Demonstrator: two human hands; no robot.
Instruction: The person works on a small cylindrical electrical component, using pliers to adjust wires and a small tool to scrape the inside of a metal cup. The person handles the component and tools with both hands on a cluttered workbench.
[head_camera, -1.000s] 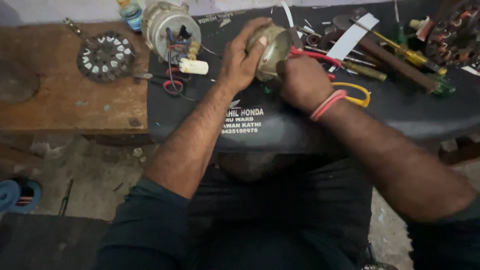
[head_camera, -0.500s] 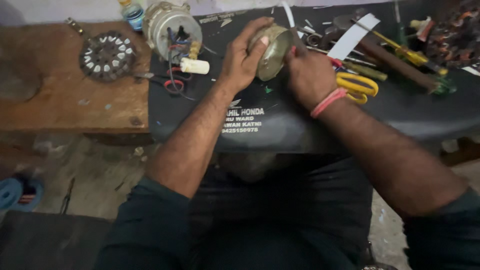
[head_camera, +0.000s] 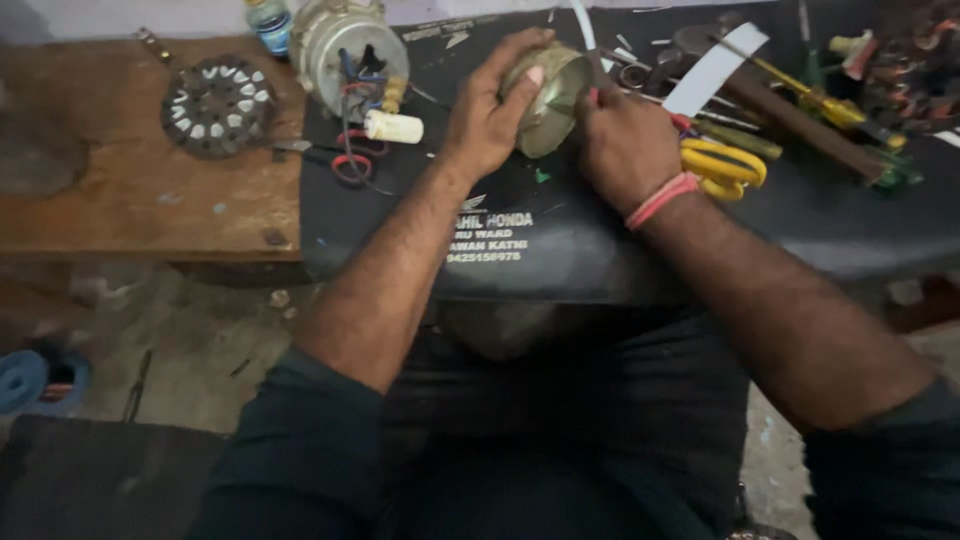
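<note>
Between both hands (left (head_camera: 490, 120), right (head_camera: 625, 145)) sits the gripped brass motor housing (head_camera: 548, 95)

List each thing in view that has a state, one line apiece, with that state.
left hand: gripping the metal housing's left side
right hand: pressed against the housing's right side
round metal housing: held between both hands over the black mat
motor: upright, wires exposed
white capacitor: lying flat
stator disc: flat on the wooden bench
yellow-handled scissors: lying by the right hand, blades hidden
</note>
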